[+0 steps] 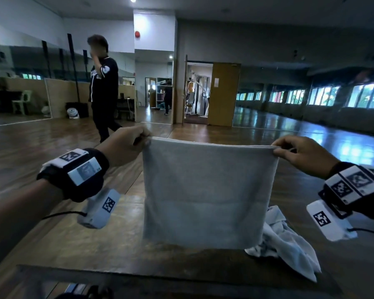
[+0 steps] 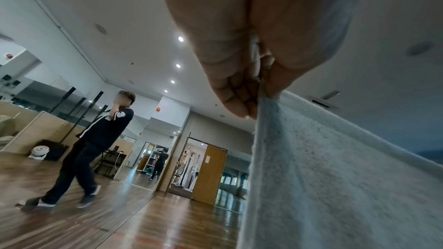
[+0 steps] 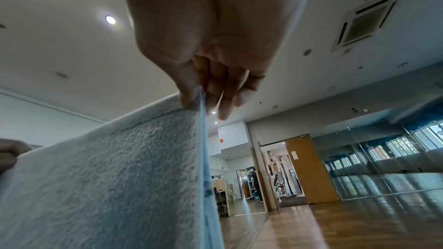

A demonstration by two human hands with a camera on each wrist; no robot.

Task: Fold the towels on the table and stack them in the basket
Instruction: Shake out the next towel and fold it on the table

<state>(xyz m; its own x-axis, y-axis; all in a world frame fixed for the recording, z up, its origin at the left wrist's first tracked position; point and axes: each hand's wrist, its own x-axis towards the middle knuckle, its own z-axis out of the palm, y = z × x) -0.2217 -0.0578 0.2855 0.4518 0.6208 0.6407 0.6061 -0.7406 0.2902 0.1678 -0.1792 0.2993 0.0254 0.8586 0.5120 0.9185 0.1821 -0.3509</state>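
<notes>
A pale grey towel (image 1: 207,190) hangs flat and upright above the wooden table (image 1: 117,244), stretched between both hands. My left hand (image 1: 143,140) pinches its top left corner and my right hand (image 1: 277,148) pinches its top right corner. In the left wrist view the left hand (image 2: 260,90) has thumb and fingers closed on the towel (image 2: 335,177) edge. From the right wrist, the right hand (image 3: 199,97) nips the towel (image 3: 107,186) corner with the thumb, other fingers hanging loose. A crumpled white towel (image 1: 287,242) lies on the table to the right. No basket shows.
A person in dark clothes (image 1: 104,87) walks on the wooden floor beyond the table, at the left. An open door (image 1: 224,93) and mirrored walls stand further back. The table's near edge (image 1: 138,270) runs across the bottom of the head view.
</notes>
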